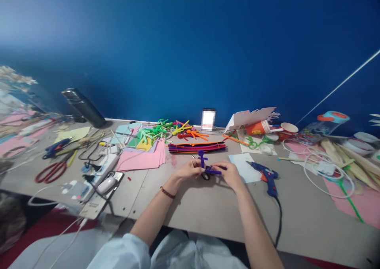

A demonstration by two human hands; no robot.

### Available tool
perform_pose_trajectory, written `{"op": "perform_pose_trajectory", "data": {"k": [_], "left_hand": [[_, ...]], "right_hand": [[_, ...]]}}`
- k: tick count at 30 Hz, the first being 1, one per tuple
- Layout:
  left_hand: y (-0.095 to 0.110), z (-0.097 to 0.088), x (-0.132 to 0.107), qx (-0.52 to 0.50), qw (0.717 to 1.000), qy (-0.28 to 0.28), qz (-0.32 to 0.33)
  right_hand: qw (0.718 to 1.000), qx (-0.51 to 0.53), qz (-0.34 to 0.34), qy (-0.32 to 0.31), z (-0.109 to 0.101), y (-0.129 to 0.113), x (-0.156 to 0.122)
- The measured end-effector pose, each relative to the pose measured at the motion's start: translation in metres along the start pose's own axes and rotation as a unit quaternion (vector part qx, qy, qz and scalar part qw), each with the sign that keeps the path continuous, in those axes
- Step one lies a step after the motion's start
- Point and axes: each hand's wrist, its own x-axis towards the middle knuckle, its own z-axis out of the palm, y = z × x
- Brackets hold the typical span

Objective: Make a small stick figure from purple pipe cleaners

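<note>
A long grey desk (pixel 297 225) runs beneath a deep blue wall (pixel 178 51), its top crowded with craft supplies. Toward the back lie a heap of green, yellow and orange pipe cleaners (pixel 154 133) and a stack of dark felt strips (pixel 196 147), with pink paper sheets (pixel 139 160) just left of the stack. To the right, a blue glue gun (pixel 267 178) rests with its nozzle at the edge of a pale blue card (pixel 246 168), and its black cord (pixel 278 221) drops over the desk edge. Beyond it, an orange paper cup (pixel 257 127) lies on its side. On the left are red-handled scissors (pixel 52 170), a white power strip (pixel 103 170) and a black thermos (pixel 83 107).

Both hands are close together just above the desk, in front of the person. The left hand (pixel 188 169) has its fingers (pixel 196 164) pinched around the stem of a purple pipe-cleaner figure (pixel 202 158), which stands upright with a round head. The right hand (pixel 228 174) has its fingers (pixel 219 166) closed on the figure's sideways purple arm (pixel 213 170). A small black loop (pixel 206 176) sits beneath them, too hidden to name.

The print on the cup is too small to read, and a bright patch by the wall (pixel 208 119) is blurred out
</note>
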Motion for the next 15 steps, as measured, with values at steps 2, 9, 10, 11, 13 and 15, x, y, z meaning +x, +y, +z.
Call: {"op": "perform_pose_trajectory", "data": {"k": [2,9,10,11,13,15], "left_hand": [[-0.0004,-0.0014,-0.0002,0.03,0.999,-0.016,-0.01],[-0.0015,0.0024,-0.0004,0.124,0.992,-0.005,-0.012],[-0.0024,0.0032,0.0,0.133,0.991,0.0,-0.003],[-0.0036,0.0038,0.0007,0.14,0.99,0.009,0.008],[-0.0066,0.0046,0.003,0.151,0.987,0.044,0.027],[-0.0099,0.0051,0.0062,0.161,0.981,0.104,0.04]], "right_hand": [[1.0,-0.008,-0.006,0.002,-0.0006,-0.0014,-0.0005],[0.997,-0.063,-0.045,0.016,-0.0001,-0.0001,-0.0001],[0.996,-0.074,-0.057,0.015,0.0003,0.0003,0.0],[0.994,-0.086,-0.069,0.014,0.0009,0.0005,-0.0001],[0.99,-0.109,-0.092,0.017,0.0024,0.0004,-0.0005],[0.987,-0.123,-0.104,0.024,0.0044,-0.0007,-0.0014]]}}
